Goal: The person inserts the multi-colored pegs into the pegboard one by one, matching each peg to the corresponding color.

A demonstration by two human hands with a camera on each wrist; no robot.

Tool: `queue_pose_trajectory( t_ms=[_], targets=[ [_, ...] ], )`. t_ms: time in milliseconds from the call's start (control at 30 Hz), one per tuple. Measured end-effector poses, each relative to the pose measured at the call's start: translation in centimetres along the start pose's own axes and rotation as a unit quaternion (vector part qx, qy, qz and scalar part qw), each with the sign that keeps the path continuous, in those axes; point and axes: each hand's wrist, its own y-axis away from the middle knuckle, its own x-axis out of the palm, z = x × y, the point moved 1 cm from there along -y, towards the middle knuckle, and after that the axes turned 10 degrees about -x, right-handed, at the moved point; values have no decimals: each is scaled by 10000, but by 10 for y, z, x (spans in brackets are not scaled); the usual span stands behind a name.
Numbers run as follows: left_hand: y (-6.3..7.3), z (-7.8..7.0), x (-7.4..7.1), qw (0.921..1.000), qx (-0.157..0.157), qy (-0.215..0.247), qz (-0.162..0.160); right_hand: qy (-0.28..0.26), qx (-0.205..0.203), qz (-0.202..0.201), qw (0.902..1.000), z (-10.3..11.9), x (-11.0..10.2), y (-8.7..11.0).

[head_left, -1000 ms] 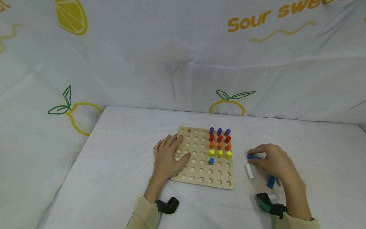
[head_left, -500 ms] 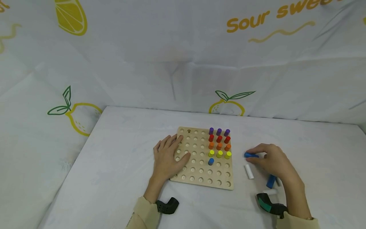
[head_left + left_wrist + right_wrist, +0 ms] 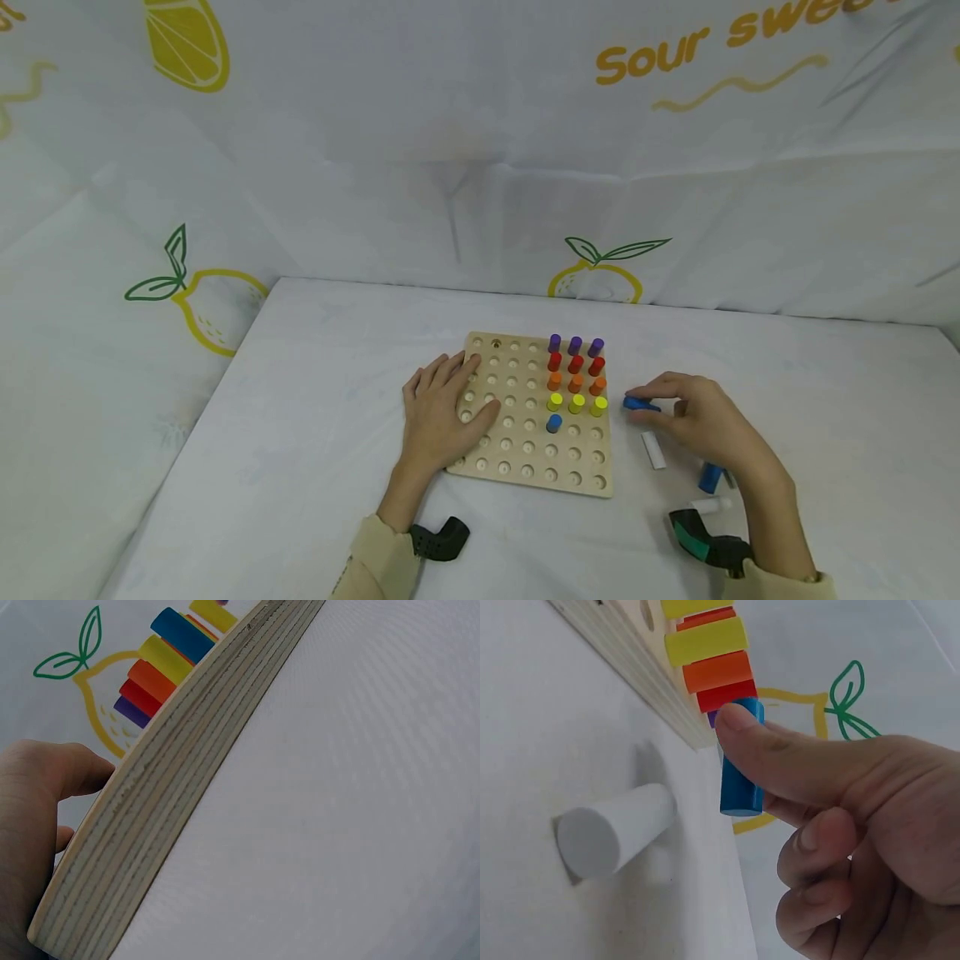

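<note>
A square wooden pegboard (image 3: 517,467) lies on the white cloth with rows of holes. Purple, red, orange and yellow pegs (image 3: 577,403) stand upright in its right-hand columns, and one blue peg (image 3: 554,423) stands in the row nearer me. My left hand (image 3: 438,417) rests on the board's left side, fingers spread and thumb over the top. Between thumb and fingers my right hand (image 3: 708,421) pinches another blue peg (image 3: 742,780), held off the cloth just right of the board. A white peg (image 3: 619,829) lies below that hand.
Near my right wrist lie a further blue peg (image 3: 710,477), a second white peg (image 3: 708,505) and a dark object partly hidden by the wrist. A lemon-print cloth (image 3: 450,167) hangs behind the table.
My right hand has moved left toward the board, carrying the pinched blue peg, which now shows more beyond the fingertips. My left hand stays on the board.
</note>
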Motion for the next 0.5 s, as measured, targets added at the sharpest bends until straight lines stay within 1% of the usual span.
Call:
queue_pose_trajectory(
  t_ms=[233, 400, 500],
  targets=[
    [0, 0, 0, 10000, -3, -24, 6, -365, -244, -17, 9990, 8, -3, -1],
    [0, 0, -1, 10000, 11, -3, -5, -607, -281, 40, 9977, 13, -2, -2],
    [0, -1, -1, 10000, 14, -14, -11, -847, -286, 142, 9959, 15, -1, -2]
  ],
)
